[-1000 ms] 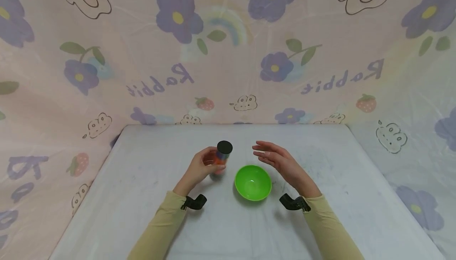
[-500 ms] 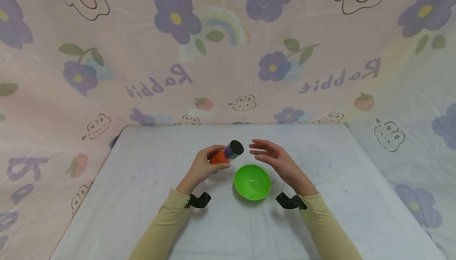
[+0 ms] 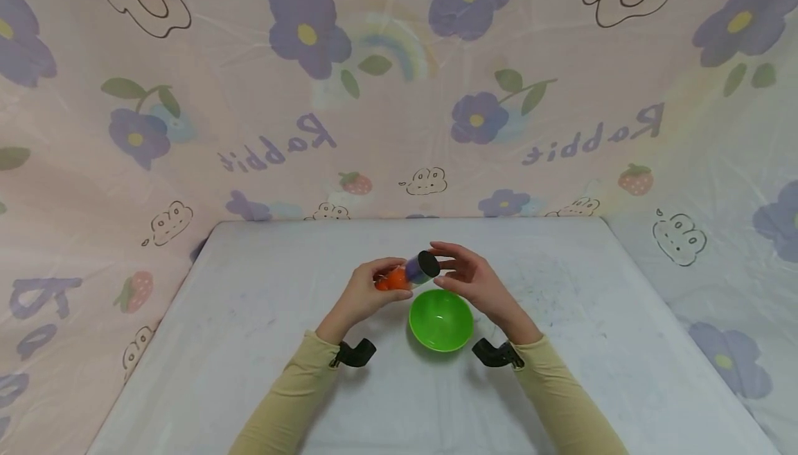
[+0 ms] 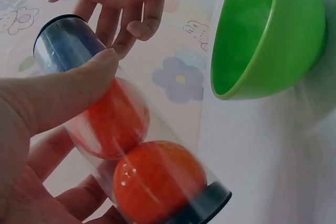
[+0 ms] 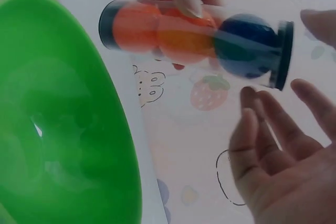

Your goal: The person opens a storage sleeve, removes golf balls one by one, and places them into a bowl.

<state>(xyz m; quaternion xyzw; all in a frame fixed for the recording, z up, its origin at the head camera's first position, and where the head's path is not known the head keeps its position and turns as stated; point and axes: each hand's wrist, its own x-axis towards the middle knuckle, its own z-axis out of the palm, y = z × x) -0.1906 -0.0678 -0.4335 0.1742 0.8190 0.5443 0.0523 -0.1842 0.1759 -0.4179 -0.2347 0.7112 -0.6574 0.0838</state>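
My left hand point(image 3: 366, 290) grips a clear plastic tube point(image 3: 405, 273) and holds it tilted in the air, its black cap point(image 3: 428, 263) pointing right. In the left wrist view the tube point(image 4: 126, 135) holds two orange balls point(image 4: 157, 179) and a blue ball point(image 4: 65, 45), with my thumb point(image 4: 68, 90) pressed on its side. My right hand point(image 3: 464, 276) is spread beside the cap, its fingers point(image 5: 273, 150) apart and just short of the cap point(image 5: 283, 53). A green bowl point(image 3: 440, 320) stands empty on the table right below the tube.
The white table point(image 3: 249, 344) is walled on three sides by a pink sheet point(image 3: 187, 129) printed with flowers. A black wrist mount point(image 3: 355, 352) sits on each beige sleeve. The bowl point(image 5: 52, 129) fills the left of the right wrist view.
My left hand has lifted the tube off the table and tipped it right, over the bowl. My right hand has moved left to the cap.
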